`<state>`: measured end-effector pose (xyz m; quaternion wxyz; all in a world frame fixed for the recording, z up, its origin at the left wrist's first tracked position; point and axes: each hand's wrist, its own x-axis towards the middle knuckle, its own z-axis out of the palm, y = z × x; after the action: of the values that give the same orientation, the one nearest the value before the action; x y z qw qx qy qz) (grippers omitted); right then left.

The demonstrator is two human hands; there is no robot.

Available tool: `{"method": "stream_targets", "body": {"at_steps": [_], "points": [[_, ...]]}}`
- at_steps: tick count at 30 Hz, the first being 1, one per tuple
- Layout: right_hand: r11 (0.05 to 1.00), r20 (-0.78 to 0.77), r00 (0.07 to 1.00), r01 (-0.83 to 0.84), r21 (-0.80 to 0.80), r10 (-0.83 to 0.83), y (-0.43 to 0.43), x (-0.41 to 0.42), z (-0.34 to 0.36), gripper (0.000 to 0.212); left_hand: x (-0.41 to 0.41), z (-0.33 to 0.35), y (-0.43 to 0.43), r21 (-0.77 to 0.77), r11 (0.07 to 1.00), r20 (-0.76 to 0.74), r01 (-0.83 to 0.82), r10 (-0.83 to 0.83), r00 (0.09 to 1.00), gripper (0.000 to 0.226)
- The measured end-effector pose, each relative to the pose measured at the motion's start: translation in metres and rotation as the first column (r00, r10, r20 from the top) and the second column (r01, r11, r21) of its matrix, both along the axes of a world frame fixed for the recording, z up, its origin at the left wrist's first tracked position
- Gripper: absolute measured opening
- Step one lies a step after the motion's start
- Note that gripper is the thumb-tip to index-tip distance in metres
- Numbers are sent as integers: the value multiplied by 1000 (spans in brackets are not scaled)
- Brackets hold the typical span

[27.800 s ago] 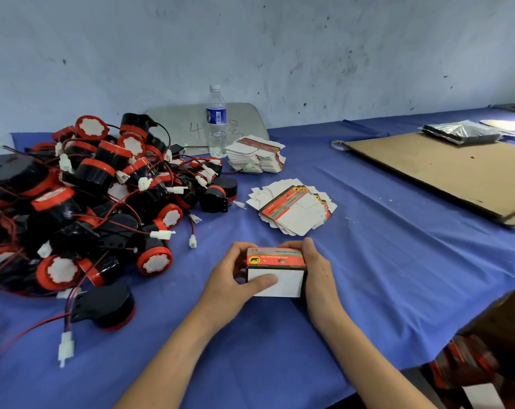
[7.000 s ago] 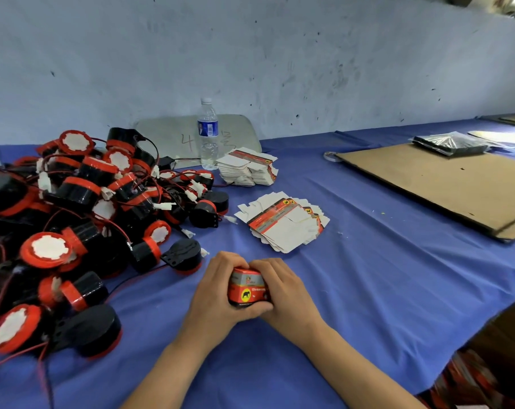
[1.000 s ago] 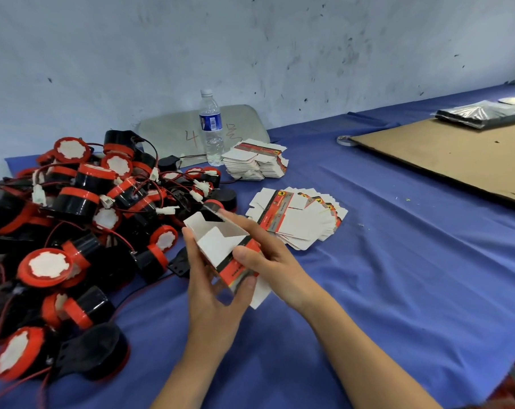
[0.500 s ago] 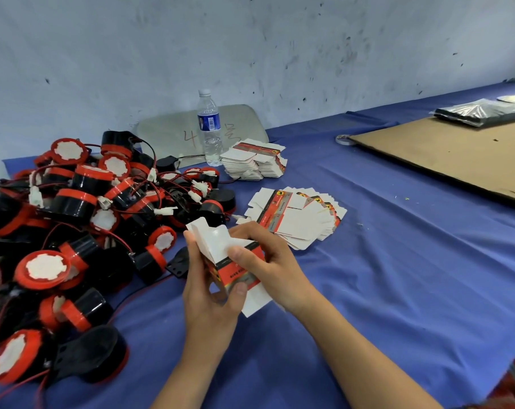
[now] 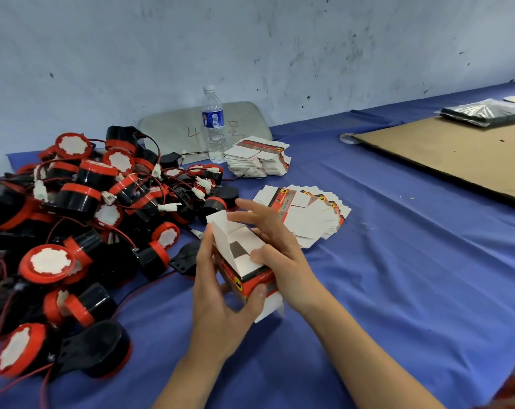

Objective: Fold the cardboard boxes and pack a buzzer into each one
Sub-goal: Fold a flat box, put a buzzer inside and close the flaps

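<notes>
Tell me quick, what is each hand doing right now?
Left hand: grips the box from below.
Right hand: holds the box's other side, thumb pressing a flap.

Water bottle (image 5: pixel 213 125), brown cardboard sheet (image 5: pixel 457 154)
</notes>
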<state>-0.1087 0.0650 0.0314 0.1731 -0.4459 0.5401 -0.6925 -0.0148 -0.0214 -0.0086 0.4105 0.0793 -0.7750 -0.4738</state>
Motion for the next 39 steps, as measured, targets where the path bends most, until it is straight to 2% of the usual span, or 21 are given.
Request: {"method": "stream_targets", "body": {"at_steps": [2, 4, 7, 10, 15, 17, 21, 24, 32, 39], "points": [[1000, 8, 1000, -23, 9, 23, 0, -1, 0, 68, 0, 2, 1, -14, 1000, -1, -13, 13, 1000, 94], [999, 6, 999, -37, 27, 36, 0, -1, 2, 66, 1, 1, 1, -25, 1000, 2, -17, 17, 1000, 97], [999, -23, 999, -38, 33, 39, 0, 0, 4, 44, 2, 0, 0, -46, 999, 16, -23, 24, 1000, 98], [999, -18, 1000, -21, 25, 21, -1, 0, 2, 37, 2, -1, 0, -80, 996, 11, -36, 37, 999, 92], [999, 50, 998, 32, -13, -32, -4, 1, -4, 27, -2, -1, -2, -214, 975, -89, -64, 46, 995, 64], [997, 61, 995, 77, -17, -76, -5, 3, -5, 27, -1, -1, -3, -218, 973, -94, -73, 53, 994, 51], [993, 34, 993, 110, -32, -109, -6, 7, -8, 13, -1, -1, -5, -216, 971, -88, -99, 81, 993, 37], [990, 14, 990, 138, -42, -137, -6, 9, -8, 22, -1, 0, -4, -246, 959, -106, -141, 118, 987, 29], [982, 2, 985, 173, -74, -174, -10, 8, -11, 23, 1, 1, -2, -299, 940, -147, -163, 123, 981, 13], [977, 2, 983, 182, -110, -183, -9, 9, -12, 24, 0, -2, -1, -296, 942, -183, -156, 104, 977, 32]]}}
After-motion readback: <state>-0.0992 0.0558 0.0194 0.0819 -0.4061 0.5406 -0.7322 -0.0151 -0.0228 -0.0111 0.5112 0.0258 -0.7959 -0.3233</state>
